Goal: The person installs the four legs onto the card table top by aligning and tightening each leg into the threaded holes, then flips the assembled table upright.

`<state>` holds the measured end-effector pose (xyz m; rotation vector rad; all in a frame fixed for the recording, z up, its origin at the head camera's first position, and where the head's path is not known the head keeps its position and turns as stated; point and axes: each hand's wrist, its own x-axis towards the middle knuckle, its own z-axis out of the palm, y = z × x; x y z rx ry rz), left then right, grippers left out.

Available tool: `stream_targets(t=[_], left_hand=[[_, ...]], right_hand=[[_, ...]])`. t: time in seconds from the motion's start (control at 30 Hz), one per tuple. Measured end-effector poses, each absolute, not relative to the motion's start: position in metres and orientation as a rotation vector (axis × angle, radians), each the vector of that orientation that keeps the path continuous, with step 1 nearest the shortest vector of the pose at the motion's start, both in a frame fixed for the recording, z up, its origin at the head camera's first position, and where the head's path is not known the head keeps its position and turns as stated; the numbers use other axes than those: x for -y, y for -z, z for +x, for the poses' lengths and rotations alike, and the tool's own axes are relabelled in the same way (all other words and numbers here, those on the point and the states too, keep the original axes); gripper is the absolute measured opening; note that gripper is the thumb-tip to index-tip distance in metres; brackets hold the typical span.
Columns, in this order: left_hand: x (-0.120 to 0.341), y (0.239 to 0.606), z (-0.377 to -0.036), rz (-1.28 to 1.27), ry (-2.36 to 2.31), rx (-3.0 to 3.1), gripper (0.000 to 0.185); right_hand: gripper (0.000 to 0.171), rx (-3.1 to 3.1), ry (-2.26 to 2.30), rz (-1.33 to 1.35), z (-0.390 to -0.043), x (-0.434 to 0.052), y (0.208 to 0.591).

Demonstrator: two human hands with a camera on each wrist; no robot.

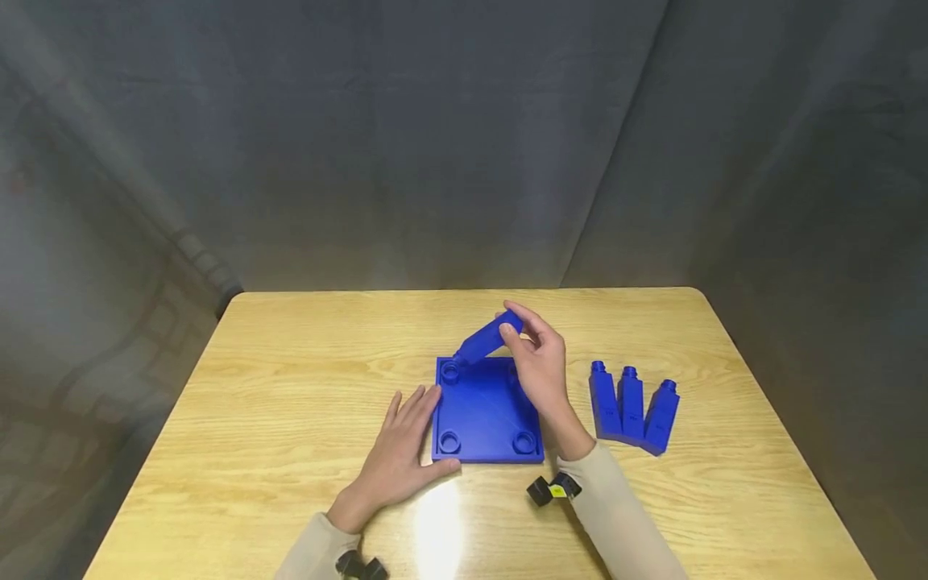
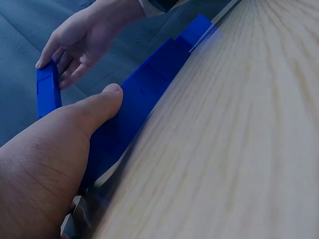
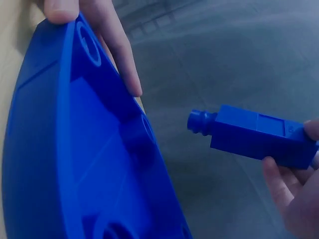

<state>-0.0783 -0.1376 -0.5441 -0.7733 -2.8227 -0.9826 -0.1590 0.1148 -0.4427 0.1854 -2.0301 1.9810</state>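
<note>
The right hand [image 1: 540,366] pinches a blue peg [image 1: 489,338]; its long axis slants down-left from the grip toward the blue plate's [image 1: 486,411] far-left socket [image 1: 449,372].

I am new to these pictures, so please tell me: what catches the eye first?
The bright blue square plate with round corner sockets lies mid-table. The right hand holds a tilted blue peg over its far left socket, while the left hand rests against its left edge. Three more pegs lie to the right.

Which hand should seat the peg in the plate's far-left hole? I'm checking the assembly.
Right. The right hand already holds the peg, tip near the hole; the left hand steadies the plate.
</note>
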Motion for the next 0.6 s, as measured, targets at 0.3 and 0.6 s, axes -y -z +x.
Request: stream_targets(t=[0.3, 0.6], left_hand=[[0.134, 0.544, -0.079, -0.777, 0.996, 2.798, 0.116], [0.134, 0.545, -0.077, -0.775, 0.971, 2.783, 0.115]], right_hand=[[0.039, 2.173, -1.843, 0.35, -0.165, -0.101, 0.445], [0.042, 2.299, -1.649, 0.52, -0.163, -0.092, 0.453]])
